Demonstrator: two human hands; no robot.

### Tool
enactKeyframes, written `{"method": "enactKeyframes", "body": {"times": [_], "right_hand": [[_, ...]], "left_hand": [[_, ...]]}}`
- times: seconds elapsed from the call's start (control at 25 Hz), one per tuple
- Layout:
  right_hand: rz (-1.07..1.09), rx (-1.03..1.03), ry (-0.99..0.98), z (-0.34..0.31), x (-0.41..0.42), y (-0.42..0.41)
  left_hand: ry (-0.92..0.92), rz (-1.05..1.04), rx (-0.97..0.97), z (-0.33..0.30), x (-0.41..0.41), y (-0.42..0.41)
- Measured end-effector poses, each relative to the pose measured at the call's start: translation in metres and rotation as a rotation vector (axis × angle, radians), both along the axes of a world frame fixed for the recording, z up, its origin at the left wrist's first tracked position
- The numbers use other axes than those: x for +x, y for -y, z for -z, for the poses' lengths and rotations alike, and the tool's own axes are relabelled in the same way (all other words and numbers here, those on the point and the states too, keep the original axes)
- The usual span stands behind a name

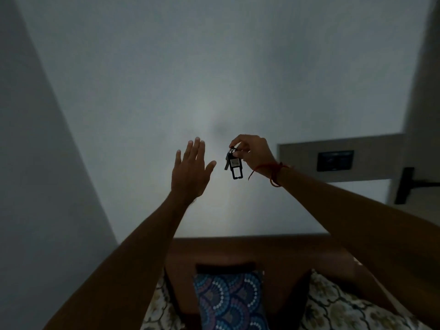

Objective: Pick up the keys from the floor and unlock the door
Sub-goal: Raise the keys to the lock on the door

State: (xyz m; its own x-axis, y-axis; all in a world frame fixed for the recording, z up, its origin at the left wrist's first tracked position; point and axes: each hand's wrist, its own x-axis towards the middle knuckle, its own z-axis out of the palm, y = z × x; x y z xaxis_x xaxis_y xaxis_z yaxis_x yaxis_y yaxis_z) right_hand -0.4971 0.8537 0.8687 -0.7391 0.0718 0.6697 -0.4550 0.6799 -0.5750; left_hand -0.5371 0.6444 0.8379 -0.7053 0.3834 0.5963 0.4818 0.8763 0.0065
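the keys (232, 161) hang in mid-air in front of a pale wall (214, 67), a small dark bunch with a flat black rectangular fob dangling lowest, its lower half an open frame and a pale label on its upper part; the blades themselves are too dark to tell apart. the right hand (253, 153) pinches the bunch at its top between thumb and fingertips, with a red thread (273, 171) tied round the wrist, loose ends trailing. just beside the keys but apart from them, the left hand (190, 171) is raised flat and spread wide, holding nothing, its back toward the camera. both forearms are bare. below them runs a smooth brown wooden headboard (297, 256), with a blue scallop-patterned pillow (229, 301) leaning against it and cream floral-printed bedding (338, 308) on either side. at right, a dark switch panel (335, 160) sits on a grey band.
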Motion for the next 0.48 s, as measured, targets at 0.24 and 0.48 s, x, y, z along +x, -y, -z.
{"method": "enactKeyframes", "body": {"times": [0.24, 0.48], "right_hand": [[0.203, 0.039, 0.130, 0.020, -0.037, -0.098], [0.378, 0.047, 0.128, 0.026, -0.055, -0.178]], "left_hand": [[0.025, 0.158, 0.007, 0.012, -0.071, -0.092], [0.040, 0.269, 0.016, 0.020, -0.126, -0.164]]}}
